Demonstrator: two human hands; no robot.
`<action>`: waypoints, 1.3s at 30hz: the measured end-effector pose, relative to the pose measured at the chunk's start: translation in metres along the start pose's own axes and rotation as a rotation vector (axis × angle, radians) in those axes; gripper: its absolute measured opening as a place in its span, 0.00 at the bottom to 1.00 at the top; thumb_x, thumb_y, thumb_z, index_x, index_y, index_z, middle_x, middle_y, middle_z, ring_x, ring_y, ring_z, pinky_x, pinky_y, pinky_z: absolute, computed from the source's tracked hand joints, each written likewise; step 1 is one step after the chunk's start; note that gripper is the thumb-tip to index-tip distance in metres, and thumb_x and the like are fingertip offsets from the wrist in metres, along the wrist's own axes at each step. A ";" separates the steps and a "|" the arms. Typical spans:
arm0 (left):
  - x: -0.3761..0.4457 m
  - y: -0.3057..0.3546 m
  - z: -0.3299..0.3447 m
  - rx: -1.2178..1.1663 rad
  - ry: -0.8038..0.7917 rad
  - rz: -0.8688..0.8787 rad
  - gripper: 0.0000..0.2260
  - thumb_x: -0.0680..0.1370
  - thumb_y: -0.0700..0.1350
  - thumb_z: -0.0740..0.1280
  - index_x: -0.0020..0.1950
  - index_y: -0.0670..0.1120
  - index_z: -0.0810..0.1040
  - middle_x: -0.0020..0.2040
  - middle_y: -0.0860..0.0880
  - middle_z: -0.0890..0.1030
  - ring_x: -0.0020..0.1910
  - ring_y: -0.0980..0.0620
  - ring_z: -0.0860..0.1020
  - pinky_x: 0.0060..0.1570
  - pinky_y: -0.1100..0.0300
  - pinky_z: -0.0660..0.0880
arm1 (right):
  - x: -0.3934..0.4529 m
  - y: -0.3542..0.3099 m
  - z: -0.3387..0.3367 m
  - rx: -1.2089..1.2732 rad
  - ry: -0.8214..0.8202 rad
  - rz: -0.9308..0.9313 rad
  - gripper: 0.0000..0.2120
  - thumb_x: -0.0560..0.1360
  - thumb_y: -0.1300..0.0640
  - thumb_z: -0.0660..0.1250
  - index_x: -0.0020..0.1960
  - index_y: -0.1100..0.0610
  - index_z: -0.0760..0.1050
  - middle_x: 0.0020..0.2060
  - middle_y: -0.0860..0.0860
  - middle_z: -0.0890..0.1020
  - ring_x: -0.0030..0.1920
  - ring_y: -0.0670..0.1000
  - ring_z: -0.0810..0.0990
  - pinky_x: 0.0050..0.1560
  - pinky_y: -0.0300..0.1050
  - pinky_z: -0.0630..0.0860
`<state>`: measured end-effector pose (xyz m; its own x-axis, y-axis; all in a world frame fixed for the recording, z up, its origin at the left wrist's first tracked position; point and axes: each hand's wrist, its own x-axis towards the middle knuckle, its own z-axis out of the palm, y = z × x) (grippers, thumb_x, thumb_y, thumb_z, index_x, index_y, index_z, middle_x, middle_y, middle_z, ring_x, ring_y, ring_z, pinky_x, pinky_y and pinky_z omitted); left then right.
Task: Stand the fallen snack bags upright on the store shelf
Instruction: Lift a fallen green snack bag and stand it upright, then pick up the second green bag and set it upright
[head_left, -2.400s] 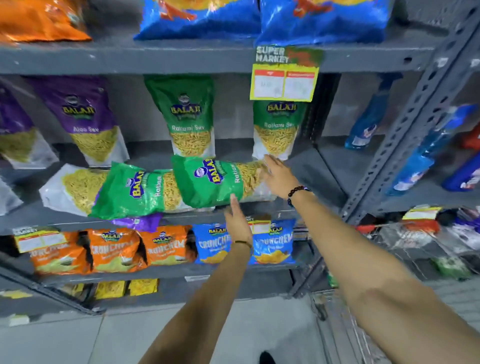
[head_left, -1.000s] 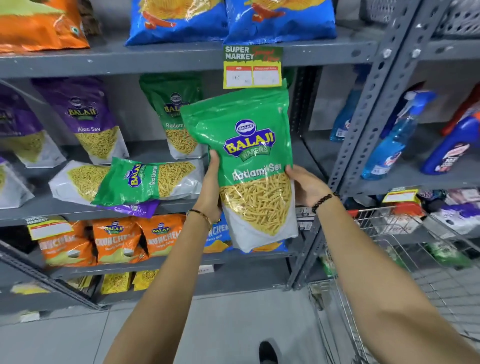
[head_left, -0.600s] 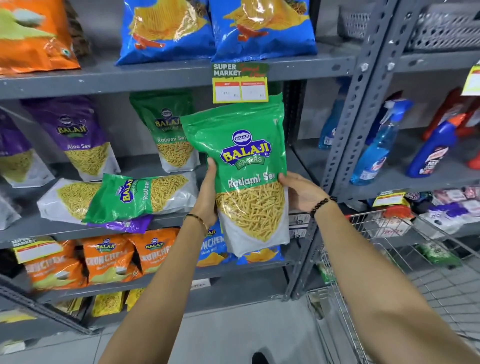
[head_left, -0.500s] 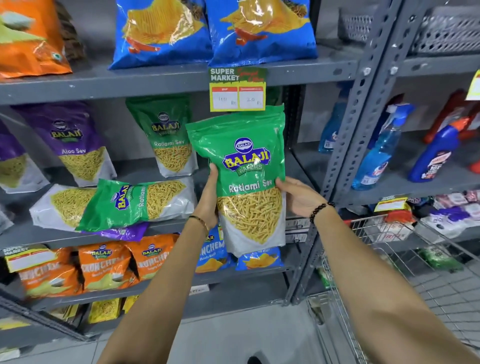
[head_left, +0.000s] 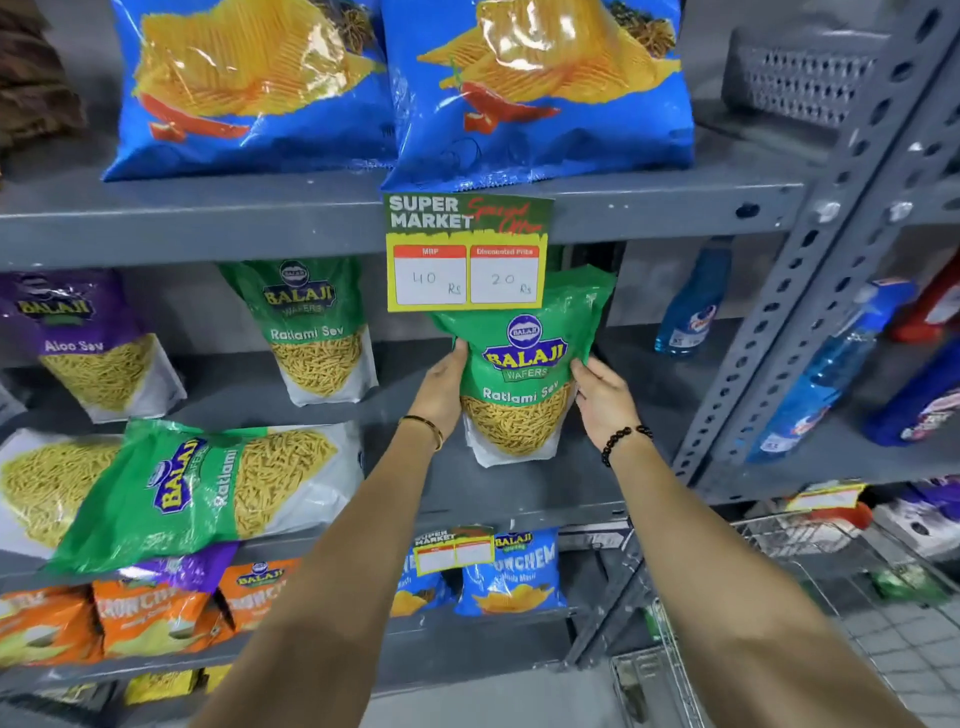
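Green sev bag (head_left: 524, 374) is upright at the right end of the middle shelf (head_left: 519, 499), its base on or just above the shelf floor; contact cannot be confirmed. Left hand (head_left: 441, 389) grips its left edge and right hand (head_left: 602, 397) grips its right edge, fingers curled round the sides. The price tag (head_left: 466, 253) hanging from the shelf above overlaps the bag's top.

Surroundings: a second green bag (head_left: 317, 332) stands upright to the left, well apart from the held one, and a purple bag (head_left: 88, 343) stands further left. In front of these a fallen green bag (head_left: 202, 488) lies on its side across another fallen bag (head_left: 47, 483) beneath it, near the front edge. Two blue chip bags (head_left: 540, 88) sit on the shelf above. Orange packs (head_left: 140, 613) and blue packs (head_left: 511, 571) fill the shelf below.

Structure: grey metal racking with a perforated upright (head_left: 810, 291) just right of the held bag. Spray bottles (head_left: 831, 374) occupy the adjoining bay. A wire trolley (head_left: 810, 551) is at lower right. Floor is light tile.
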<state>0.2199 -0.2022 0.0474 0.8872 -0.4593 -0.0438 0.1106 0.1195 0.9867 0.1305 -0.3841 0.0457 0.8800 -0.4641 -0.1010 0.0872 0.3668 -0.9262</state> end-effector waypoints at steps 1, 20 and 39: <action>0.002 -0.002 0.000 -0.003 -0.012 0.003 0.17 0.71 0.64 0.61 0.49 0.58 0.83 0.52 0.57 0.85 0.56 0.55 0.80 0.65 0.52 0.71 | 0.003 0.001 0.000 0.005 0.014 0.003 0.14 0.77 0.66 0.61 0.62 0.61 0.74 0.38 0.43 0.87 0.41 0.41 0.85 0.40 0.33 0.79; -0.135 -0.014 -0.038 -0.277 0.028 -0.211 0.24 0.79 0.53 0.58 0.73 0.46 0.62 0.74 0.45 0.65 0.73 0.45 0.65 0.72 0.50 0.62 | -0.091 0.043 0.041 -0.019 0.515 0.164 0.20 0.73 0.59 0.69 0.64 0.63 0.73 0.66 0.59 0.75 0.64 0.54 0.74 0.59 0.48 0.72; -0.183 -0.019 -0.154 -0.812 0.791 -0.312 0.38 0.74 0.67 0.55 0.76 0.46 0.53 0.71 0.42 0.66 0.69 0.45 0.67 0.69 0.52 0.64 | -0.076 0.084 0.256 -0.990 -0.410 0.002 0.24 0.74 0.52 0.67 0.67 0.61 0.71 0.66 0.57 0.75 0.66 0.55 0.73 0.67 0.47 0.69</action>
<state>0.1240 0.0155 0.0126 0.7710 0.0723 -0.6327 0.3715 0.7559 0.5391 0.1901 -0.1117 0.0682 0.9854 -0.0907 -0.1441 -0.1703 -0.5357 -0.8271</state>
